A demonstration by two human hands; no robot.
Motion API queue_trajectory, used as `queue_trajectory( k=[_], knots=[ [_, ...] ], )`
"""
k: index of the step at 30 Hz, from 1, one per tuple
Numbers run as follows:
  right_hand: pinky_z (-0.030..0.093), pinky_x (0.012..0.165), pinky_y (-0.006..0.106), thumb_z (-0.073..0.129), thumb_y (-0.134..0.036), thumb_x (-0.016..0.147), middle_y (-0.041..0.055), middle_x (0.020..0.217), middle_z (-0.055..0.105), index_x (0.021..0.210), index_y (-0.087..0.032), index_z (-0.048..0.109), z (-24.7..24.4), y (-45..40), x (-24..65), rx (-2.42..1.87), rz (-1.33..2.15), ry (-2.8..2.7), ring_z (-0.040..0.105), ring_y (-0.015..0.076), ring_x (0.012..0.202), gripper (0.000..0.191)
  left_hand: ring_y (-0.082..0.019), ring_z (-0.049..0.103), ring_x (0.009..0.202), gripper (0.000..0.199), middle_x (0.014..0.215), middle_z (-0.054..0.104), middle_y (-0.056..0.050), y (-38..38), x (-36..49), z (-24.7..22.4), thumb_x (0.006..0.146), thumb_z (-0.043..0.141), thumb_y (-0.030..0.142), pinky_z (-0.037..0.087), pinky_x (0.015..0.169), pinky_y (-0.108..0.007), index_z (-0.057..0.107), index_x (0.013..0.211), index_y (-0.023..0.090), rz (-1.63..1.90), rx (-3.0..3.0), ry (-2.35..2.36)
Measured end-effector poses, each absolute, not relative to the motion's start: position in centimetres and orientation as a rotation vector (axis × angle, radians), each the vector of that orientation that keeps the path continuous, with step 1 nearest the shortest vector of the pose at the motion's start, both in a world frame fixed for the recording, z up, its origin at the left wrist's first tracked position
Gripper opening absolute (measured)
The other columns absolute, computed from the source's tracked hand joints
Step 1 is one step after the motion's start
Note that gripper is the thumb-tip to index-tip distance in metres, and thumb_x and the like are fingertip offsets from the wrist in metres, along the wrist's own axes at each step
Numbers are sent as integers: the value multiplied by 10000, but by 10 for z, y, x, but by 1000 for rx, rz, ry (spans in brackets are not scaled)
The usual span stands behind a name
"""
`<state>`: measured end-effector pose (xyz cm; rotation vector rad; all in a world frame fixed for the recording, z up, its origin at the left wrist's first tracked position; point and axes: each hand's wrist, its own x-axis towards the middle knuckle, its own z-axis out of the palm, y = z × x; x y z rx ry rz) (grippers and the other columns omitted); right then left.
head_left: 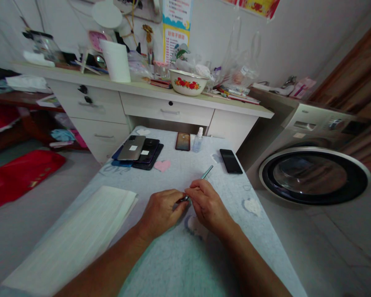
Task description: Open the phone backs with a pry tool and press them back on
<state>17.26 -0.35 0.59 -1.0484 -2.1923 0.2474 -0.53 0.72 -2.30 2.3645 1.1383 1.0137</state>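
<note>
Above the middle of the cloth-covered table [173,175], my two hands meet with fingertips close together. My left hand [162,210] is closed in a pinch around a small dark, shiny object [184,199], mostly hidden by the fingers. Closed round a slim silvery tool [207,171], like a pen or tweezers, is my right hand [208,204]; the tool's far end points up and to the right. Whether the dark object and the tool are one piece, I cannot tell.
Stacked phones [137,149] lie at back left, beside a pink heart [162,166]. Behind are a brown phone-shaped item [182,141] and a spray bottle [198,141]. A black phone [231,161] lies right, a folded pale cloth [77,235] left. A washing machine [309,123] stands right.
</note>
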Motion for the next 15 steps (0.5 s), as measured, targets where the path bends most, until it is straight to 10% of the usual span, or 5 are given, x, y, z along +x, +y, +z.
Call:
queue_trajectory(
  k=[15],
  knots=[
    [493,857,380,459,-181,931,101,1016,599,1042,-195,689,-13,41,221,-1239,33,-1876,571,206,933,256,-157,645,682,159,766,680,-21,7,-5,-19,869,518,178,485,629,-254,672,911,183,1087,2446,1040]
  ],
)
